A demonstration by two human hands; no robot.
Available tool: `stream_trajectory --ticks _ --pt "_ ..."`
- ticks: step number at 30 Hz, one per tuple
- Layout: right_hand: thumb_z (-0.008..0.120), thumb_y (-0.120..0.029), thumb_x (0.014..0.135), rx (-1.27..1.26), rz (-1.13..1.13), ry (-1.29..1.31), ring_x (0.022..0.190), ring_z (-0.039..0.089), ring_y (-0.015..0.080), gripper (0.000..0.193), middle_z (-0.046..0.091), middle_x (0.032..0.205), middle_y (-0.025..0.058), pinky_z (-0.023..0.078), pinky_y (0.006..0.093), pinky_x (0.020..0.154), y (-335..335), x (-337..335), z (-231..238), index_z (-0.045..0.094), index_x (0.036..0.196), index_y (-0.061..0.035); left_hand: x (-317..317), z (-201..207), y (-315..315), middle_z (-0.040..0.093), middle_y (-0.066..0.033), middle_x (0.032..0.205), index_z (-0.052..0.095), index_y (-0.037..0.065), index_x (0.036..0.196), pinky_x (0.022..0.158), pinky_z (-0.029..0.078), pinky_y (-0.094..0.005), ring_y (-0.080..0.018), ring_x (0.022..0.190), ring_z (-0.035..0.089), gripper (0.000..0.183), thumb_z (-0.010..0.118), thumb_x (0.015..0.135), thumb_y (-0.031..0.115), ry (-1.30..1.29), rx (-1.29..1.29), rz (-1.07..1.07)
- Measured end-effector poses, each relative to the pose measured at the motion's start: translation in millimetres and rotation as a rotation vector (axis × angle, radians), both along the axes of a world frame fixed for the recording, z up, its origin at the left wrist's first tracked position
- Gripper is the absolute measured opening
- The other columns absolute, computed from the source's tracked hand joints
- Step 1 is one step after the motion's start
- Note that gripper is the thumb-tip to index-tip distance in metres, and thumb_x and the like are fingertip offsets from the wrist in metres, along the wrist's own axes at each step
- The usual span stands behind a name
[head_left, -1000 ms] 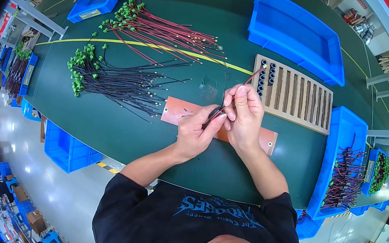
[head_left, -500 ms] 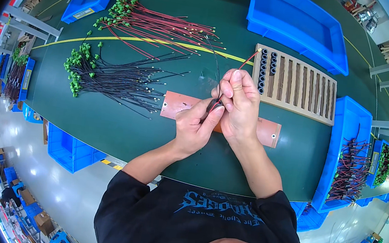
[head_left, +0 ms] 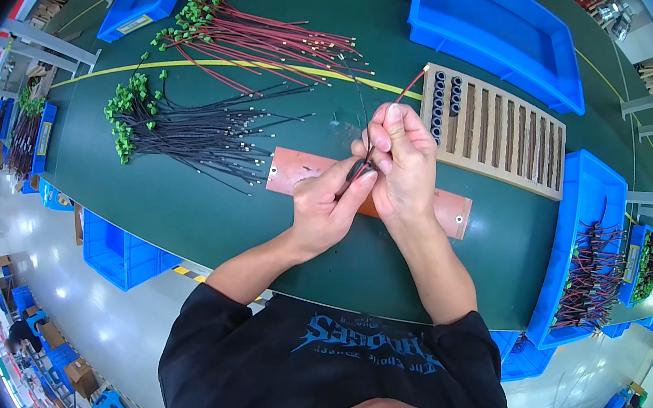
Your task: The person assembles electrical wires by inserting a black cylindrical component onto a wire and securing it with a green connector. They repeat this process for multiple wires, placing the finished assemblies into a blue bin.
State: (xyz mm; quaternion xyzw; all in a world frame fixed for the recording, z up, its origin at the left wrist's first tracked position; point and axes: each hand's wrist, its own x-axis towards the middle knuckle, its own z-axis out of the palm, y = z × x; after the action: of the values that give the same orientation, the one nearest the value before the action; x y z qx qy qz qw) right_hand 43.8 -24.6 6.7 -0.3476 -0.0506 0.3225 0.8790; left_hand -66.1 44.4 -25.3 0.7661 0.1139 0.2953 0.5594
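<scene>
We have both hands together over the middle of the green worktop (head_left: 179, 210), just above the copper-coloured plate (head_left: 298, 172). Our left hand (head_left: 326, 204) pinches a small dark sleeve (head_left: 365, 172) at its fingertips, and our right hand (head_left: 401, 160) is closed around a red wire (head_left: 410, 84) and a black wire (head_left: 360, 98) that run up from the hands toward the far edge.

As for progress, we judge the work is at an early to middle stage. Toward the far left corner a big bundle of red wires (head_left: 266, 33) with green connectors lies untouched, and nearer the left edge a like bundle of black wires (head_left: 189, 130) waits too. The slotted wooden rack (head_left: 506, 136) at the right holds only a few dark sleeves in its leftmost slots. A blue bin (head_left: 591, 237) at the right edge carries mixed red and black wires, perhaps finished ones.

Our fingers hide the point where wires meet sleeve, so we cannot tell whether they are already threaded through. The bin's contents are too small to make out closely.
</scene>
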Motion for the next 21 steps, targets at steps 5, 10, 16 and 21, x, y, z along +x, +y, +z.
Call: stream_trajectory --ticks 5,10,16,21 --pt "0.056 -0.024 0.11 -0.195 -0.041 -0.231 0.055 0.036 0.0034 0.023 0.052 0.071 -0.0026 0.036 0.0232 0.056 4.7 7.9 -7.0 0.064 0.1 -0.005 3.7 -5.8 8.6 0.069 -0.0027 0.089 0.066 -0.003 0.122 0.072 0.049 -0.0212 -0.0052 0.08 0.06 0.025 0.065 0.105 0.014 0.082 -0.366 -0.127" --pt "0.054 -0.025 0.11 -0.306 0.105 -0.403 0.068 0.042 0.0038 0.023 0.067 0.091 0.0043 0.039 0.0202 0.062 -3.0 26.7 -7.7 0.064 0.11 -0.0042 5.6 1.8 21.3 0.062 0.0007 0.086 0.063 0.001 0.123 0.067 0.04 -0.0208 -0.0045 0.074 0.05 0.034 0.047 0.113 0.03 0.118 -0.613 -0.308" --pt "0.055 -0.022 0.109 -0.333 0.246 -0.534 0.068 0.047 0.0048 0.029 0.068 0.092 0.0026 0.045 0.021 0.064 -13.5 33.1 6.2 0.065 0.126 0.0003 8.9 -8.1 15.1 0.065 -0.0032 0.089 0.06 0.003 0.12 0.065 0.042 -0.0215 -0.0054 0.072 0.051 0.028 0.05 0.112 0.028 0.086 -0.663 -0.323" --pt "0.06 -0.018 0.107 -0.382 0.278 -0.682 0.074 0.052 0.004 0.026 0.069 0.091 0.003 0.047 0.0213 0.067 -15.4 32.0 -1.2 0.068 0.12 0.0032 9.8 -4.2 11.1 0.065 -0.0043 0.088 0.056 0.005 0.122 0.059 0.039 -0.0209 -0.0059 0.065 0.05 0.024 0.051 0.111 0.027 0.05 -0.911 -0.373"
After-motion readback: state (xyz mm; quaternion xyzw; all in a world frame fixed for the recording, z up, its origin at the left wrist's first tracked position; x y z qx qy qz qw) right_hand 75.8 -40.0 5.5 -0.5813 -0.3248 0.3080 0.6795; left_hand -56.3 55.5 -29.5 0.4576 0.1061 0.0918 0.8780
